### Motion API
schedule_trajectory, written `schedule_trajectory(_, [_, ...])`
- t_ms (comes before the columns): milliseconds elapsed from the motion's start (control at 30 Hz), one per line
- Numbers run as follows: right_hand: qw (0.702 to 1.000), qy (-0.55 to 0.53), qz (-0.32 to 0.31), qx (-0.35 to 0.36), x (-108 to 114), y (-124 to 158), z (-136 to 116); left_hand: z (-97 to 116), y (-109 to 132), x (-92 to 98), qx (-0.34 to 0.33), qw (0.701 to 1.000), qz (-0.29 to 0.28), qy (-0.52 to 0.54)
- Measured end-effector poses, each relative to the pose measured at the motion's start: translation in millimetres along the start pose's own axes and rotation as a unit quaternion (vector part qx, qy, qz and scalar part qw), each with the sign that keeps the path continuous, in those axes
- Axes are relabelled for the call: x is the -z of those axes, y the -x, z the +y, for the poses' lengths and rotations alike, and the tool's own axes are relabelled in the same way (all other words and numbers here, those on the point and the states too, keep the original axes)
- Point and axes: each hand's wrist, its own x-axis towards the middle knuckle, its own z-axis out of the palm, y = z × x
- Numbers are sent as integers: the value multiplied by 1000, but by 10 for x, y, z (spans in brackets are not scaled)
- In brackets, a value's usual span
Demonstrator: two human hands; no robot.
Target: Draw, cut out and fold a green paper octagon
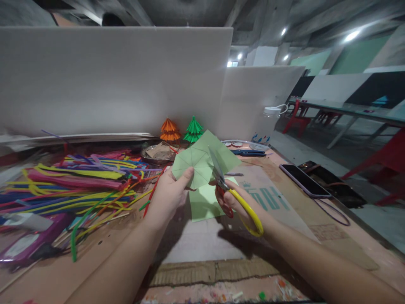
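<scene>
L hand (171, 194) pinches the folded green paper (198, 162), thumb on top, fingers clamped under. R hand (240, 204), just beside it, is shut on the scissors (237, 198), fingers thru the yellow loops, blade up against the paper. Flat green sheet (204, 207) lies btwn and below both hands. Pipe cleaners (79, 181) piled well L of L hand. Phone (303, 180) out R of R hand. Beyond the hands: orange paper tree (170, 131) & green paper tree (193, 130) at the white partition (110, 80).
</scene>
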Motion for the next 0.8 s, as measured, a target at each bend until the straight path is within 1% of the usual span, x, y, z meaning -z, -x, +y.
schedule_trajectory(267, [1000, -17, 1, 1, -5, -3, 33, 20, 0, -28, 8, 1000, 3, 6])
schedule_trajectory(567, [1000, -4, 8, -1, -16, 2, 0, -13, 6, 11, 18, 1000, -2, -5])
schedule_trajectory(800, [1000, -2, 8, -8, -7, 5, -12, 35, 8, -15, 20, 1000, 0, -9])
